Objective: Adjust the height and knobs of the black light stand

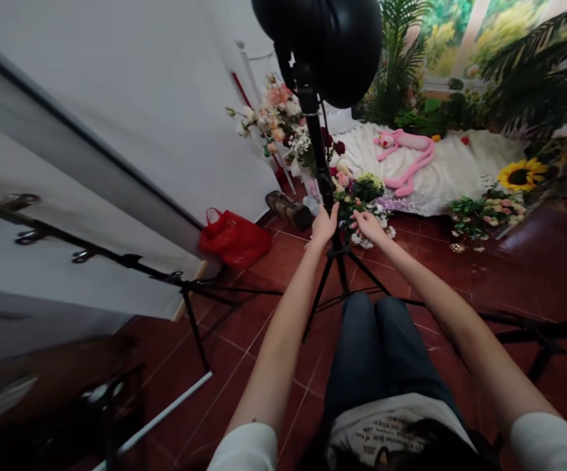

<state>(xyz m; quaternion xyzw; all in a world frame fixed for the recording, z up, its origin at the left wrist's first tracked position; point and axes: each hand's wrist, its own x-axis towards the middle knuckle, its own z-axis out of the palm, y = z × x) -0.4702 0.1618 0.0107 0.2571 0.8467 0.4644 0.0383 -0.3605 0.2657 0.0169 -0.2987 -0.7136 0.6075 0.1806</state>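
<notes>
Grips of the left hand [325, 224] and right hand [369, 226] look loosely open. On the red tile floor [273, 294], beside a black light stand [318, 144], a bunch of mixed flowers [364, 204] sits against the right hand, the left hand just beside it.

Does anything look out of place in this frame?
Yes: a crumpled red plastic bag lies on the dark red tile floor, and a pair of brown shoes sits near the white wall. Both look stray beside the arranged pink and white flowers.
</notes>
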